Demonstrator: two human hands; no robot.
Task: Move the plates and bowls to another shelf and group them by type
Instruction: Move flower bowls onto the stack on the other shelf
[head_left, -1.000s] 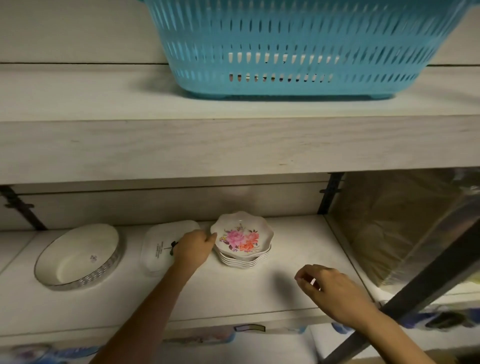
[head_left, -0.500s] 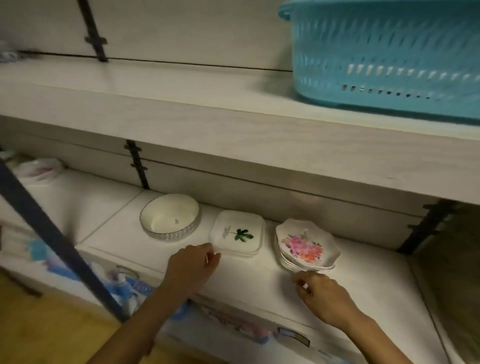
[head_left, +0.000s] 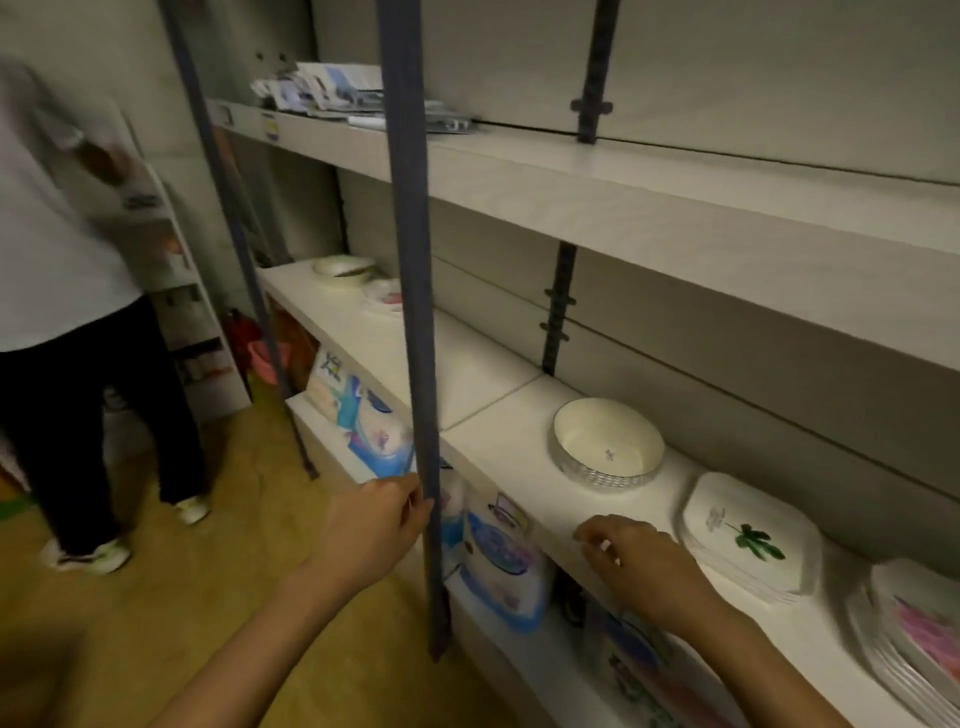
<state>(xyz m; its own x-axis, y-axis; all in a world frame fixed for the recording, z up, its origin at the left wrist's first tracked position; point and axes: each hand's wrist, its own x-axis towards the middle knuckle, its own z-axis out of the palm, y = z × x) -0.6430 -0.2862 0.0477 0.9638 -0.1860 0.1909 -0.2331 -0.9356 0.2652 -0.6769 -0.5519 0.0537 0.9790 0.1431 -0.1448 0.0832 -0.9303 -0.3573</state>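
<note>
Grouping step looks partly done. Right of the grey post (head_left: 410, 312), the middle shelf (head_left: 493, 410) is holding a round bowl (head_left: 608, 447), square leaf plates (head_left: 748, 535) and floral plates (head_left: 914, 634). Left of the post, a second bowl (head_left: 343, 267) and a floral plate (head_left: 387, 297) are waiting, so the next move probably means reaching past it. Both hands are hanging empty, fingers loose: left hand (head_left: 369, 525) just beside the post, right hand (head_left: 649, 566) right of it. Bystander (head_left: 62, 312) far left is possibly crowding the way.

No text is legible. Small print on the square plate (head_left: 740, 499), at 10 o'clock from its leaf motif (head_left: 756, 540), is unreadable. Printing on the packages (head_left: 501, 561) is blurred.
</note>
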